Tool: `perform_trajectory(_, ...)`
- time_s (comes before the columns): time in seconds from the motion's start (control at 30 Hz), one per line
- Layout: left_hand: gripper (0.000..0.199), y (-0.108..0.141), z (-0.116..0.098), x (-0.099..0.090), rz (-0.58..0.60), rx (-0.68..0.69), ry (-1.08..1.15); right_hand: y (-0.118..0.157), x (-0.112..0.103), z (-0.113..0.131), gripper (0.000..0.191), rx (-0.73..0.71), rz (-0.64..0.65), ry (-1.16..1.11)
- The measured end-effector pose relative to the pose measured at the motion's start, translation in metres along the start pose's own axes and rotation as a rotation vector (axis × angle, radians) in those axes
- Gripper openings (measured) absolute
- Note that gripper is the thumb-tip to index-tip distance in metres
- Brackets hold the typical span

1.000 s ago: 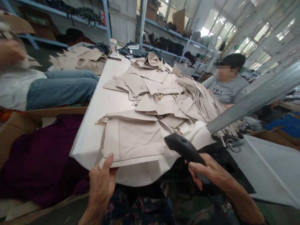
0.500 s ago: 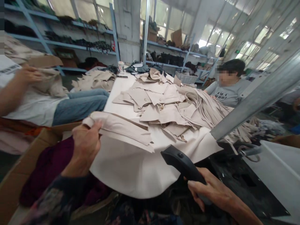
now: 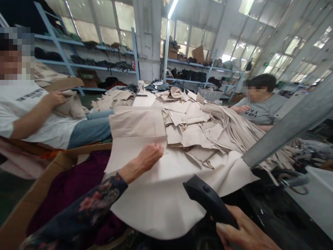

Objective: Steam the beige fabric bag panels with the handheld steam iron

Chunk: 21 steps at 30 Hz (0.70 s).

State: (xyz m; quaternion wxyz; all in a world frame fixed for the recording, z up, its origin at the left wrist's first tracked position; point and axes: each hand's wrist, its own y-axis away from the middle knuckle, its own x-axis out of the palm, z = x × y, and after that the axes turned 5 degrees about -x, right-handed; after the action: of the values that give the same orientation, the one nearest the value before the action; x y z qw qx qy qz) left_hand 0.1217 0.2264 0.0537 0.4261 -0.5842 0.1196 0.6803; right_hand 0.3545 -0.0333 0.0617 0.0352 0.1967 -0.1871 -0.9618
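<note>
My left hand (image 3: 150, 157) is closed on the right edge of a beige fabric piece (image 3: 135, 126), which hangs spread out over the left part of the white-covered table (image 3: 158, 205). A fold line crosses the piece. At the lower right, my right hand (image 3: 238, 225) is wrapped round the handle of a black handheld tool (image 3: 205, 194); its blunt head points up and left above the white cover's front edge. Beyond both hands lies a pile of beige fabric pieces (image 3: 191, 133) with metal clasps, and long beige straps (image 3: 234, 125) run to the right.
A cardboard box (image 3: 31, 194) with purple cloth (image 3: 70, 187) stands at the left. A slanted metal post (image 3: 283, 128) rises at the right. People sit at the left and right, one holding beige fabric. Blue shelves (image 3: 101, 66) line the back.
My left hand has moved right, and the beige piece, folded narrow before, is now spread wide. The view has tilted up, showing more of the person at the left. My right hand still holds the tool.
</note>
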Motion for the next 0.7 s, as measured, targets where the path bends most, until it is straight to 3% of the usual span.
perform_trajectory(0.1,0.013,0.035,-0.037,0.049,0.032,0.041,0.072,-0.005,0.003,-0.003,0.028,-0.007,0.043,-0.031)
perform_trajectory(0.13,0.007,0.048,-0.043,0.061,-0.009,0.02,0.111,-0.008,0.004,-0.004,0.026,-0.023,0.068,-0.046)
perform_trajectory(0.23,0.022,0.083,-0.044,0.083,-0.25,-0.043,0.264,-0.021,0.01,-0.002,0.023,-0.057,0.106,-0.064)
perform_trajectory(0.33,0.025,0.104,-0.038,0.091,-0.409,-0.061,0.346,-0.039,0.018,0.009,0.022,-0.053,0.095,-0.036)
perform_trajectory(0.57,0.025,0.109,-0.04,0.091,-0.509,-0.066,0.398,-0.095,0.041,0.048,0.02,-0.06,0.186,-0.05)
perform_trajectory(0.7,0.024,0.109,-0.04,0.09,-0.539,-0.065,0.424,-0.132,0.054,0.054,0.022,-0.077,0.17,-0.023)
